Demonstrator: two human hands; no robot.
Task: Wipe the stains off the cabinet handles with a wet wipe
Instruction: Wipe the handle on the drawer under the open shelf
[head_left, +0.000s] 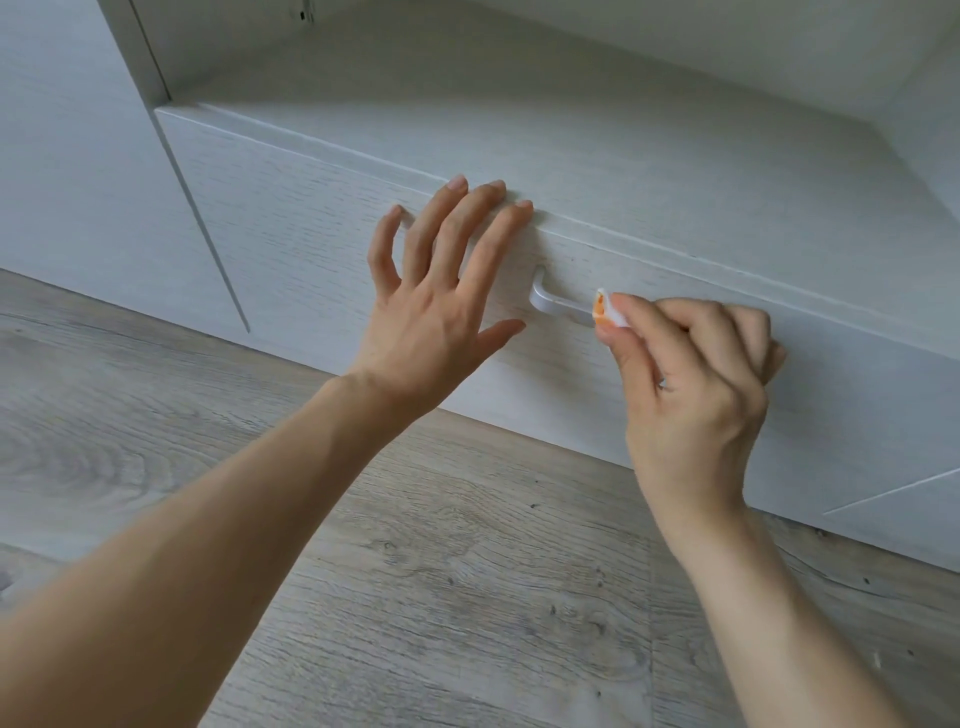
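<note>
Wet wipe on a drawer handle

The right hand (696, 384) pinches an orange-stained wet wipe (607, 310) against the silver handle (558, 305); the left hand (441, 301) spreads straight fingers (467, 223) flat on the pale drawer front (291, 228), above grey wood floor (441, 561).

A grey wood-grain floor (441, 545) fills the lower half of the frame, with knots and plank seams showing. At the upper left stands a tall pale panel (78, 156). Along the top, an open shelf (519, 104) runs back to a light wall (727, 31) at upper right.
</note>
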